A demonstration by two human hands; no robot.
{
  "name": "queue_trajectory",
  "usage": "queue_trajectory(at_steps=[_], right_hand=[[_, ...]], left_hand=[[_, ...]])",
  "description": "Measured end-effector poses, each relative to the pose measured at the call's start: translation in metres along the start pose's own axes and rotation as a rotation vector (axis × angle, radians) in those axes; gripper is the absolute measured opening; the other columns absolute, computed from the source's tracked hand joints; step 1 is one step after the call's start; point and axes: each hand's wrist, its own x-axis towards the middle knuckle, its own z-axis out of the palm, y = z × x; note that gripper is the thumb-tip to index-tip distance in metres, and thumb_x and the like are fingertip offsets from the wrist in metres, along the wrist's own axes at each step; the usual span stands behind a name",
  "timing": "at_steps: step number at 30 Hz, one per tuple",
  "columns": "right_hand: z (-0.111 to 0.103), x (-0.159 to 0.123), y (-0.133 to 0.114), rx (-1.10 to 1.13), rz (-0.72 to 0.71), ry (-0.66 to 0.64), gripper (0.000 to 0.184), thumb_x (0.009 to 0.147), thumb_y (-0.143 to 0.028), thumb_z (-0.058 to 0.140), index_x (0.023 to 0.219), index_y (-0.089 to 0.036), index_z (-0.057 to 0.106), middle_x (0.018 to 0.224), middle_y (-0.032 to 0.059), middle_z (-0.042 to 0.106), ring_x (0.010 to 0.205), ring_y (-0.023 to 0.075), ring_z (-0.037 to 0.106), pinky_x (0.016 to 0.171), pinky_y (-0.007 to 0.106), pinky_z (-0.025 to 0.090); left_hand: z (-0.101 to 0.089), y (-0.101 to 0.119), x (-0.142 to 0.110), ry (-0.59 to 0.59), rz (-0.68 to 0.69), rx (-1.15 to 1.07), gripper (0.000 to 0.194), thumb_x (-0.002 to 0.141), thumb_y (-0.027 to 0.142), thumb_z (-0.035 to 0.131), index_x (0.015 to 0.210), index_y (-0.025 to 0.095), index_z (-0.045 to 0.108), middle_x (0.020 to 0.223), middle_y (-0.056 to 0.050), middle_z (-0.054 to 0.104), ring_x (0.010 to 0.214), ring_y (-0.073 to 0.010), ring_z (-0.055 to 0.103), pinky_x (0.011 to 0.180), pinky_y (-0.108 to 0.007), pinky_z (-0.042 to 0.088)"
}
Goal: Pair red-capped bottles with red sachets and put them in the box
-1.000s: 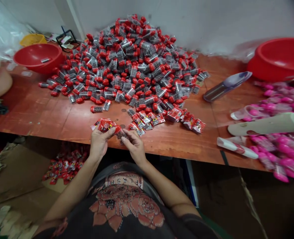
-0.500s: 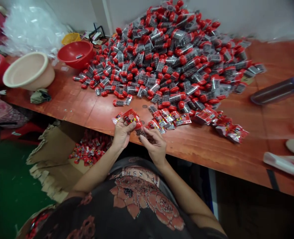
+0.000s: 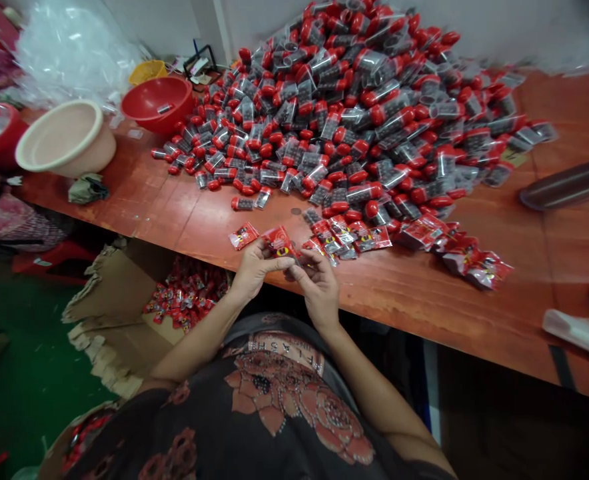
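Note:
My left hand [image 3: 254,270] and my right hand [image 3: 317,283] are together just over the table's front edge. Both pinch a red printed sachet [image 3: 279,241], and my fingers hide its lower part. A smaller red sachet [image 3: 243,235] lies on the table just beyond my left hand, not touching it. Further on, a row of filled sachets [image 3: 354,237] borders a large heap of clear tubes with red caps [image 3: 354,120], which hold something dark.
The wooden table [image 3: 549,280] is reddish-brown. A red bowl [image 3: 157,103] and beige basin [image 3: 64,137] stand at the back left. Below the front edge, a cardboard box [image 3: 114,307] holds red sachets [image 3: 187,293]. A dark cylinder [image 3: 569,183] lies at the right.
The view has swung left and the table now sits further right. My hands have closed in on the sachet, and the smaller sachet now lies apart from my left hand.

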Motion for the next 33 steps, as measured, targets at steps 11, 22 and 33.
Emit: queue_trajectory(at_steps=[11,22,33], right_hand=[[-0.023,0.011,0.014,-0.008,0.120,-0.099,0.041,0.073,-0.032,0.076,0.113,-0.027,0.068,0.110,0.0039,0.069,0.099,0.0201,0.065,0.090,0.040,0.055],[-0.052,0.019,0.007,-0.300,0.076,-0.039,0.037,0.069,-0.039,0.076,0.100,-0.022,0.067,0.085,-0.0001,0.065,0.070,0.0132,0.059,0.066,0.027,0.051],[-0.115,0.089,-0.005,-1.259,-0.384,0.142,0.063,0.082,-0.060,0.059,0.128,-0.017,0.057,0.125,0.0176,0.060,0.115,0.0319,0.048,0.102,0.051,0.033]], left_hand=[[-0.002,-0.011,0.005,0.037,-0.060,-0.096,0.035,0.058,0.023,0.086,0.087,0.015,0.068,0.083,-0.002,0.072,0.072,-0.0121,0.067,0.071,-0.024,0.053],[0.000,-0.028,0.006,0.047,-0.164,-0.078,0.031,0.058,0.018,0.085,0.084,0.012,0.069,0.082,-0.005,0.073,0.070,-0.0144,0.068,0.070,-0.025,0.056],[0.004,-0.049,0.023,0.228,-0.289,-0.084,0.017,0.067,0.007,0.072,0.079,0.013,0.061,0.073,-0.006,0.070,0.064,-0.0165,0.068,0.071,-0.038,0.059]])
